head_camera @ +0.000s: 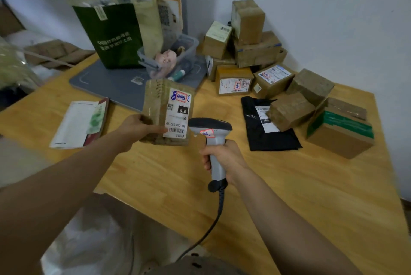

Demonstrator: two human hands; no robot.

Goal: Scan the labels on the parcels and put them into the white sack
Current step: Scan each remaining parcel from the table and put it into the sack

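White sack [89, 245] at bottom-left, below table [178, 197] edge, crumpled; contents not readable. R hand [224, 159] wrapped round grip of scanner [211, 132], head aimed fwd/left, cable [216, 219] dropping off table edge toward cam. L hand [138, 129] gripping brown parcel [155, 105] by its left side, thumb on front. Parcel held above table, roughly upright, label [178, 116] facing cam w/ print inverted, barcode at lower end just beside scanner head. Not in sack.

Containers:
- Green paper bag [111, 36] upright at back-left on grey mat [115, 88], top open, inside not visible.
- Clear plastic bin [192, 44] right beside bag, also on mat. Holds pink obj [168, 56], teal-capped tube [178, 74], other bits too small to ID.

Parcel pile [251, 36] in back-right corner against wall: brown boxes stacked, more spread in front and to right. Black poly mailer [269, 136] flat on table w/ white label, small brown box [289, 112] resting on its far edge. Box w/ green tape [340, 134] at far right. Papers + booklet [77, 123] flat at left of table.
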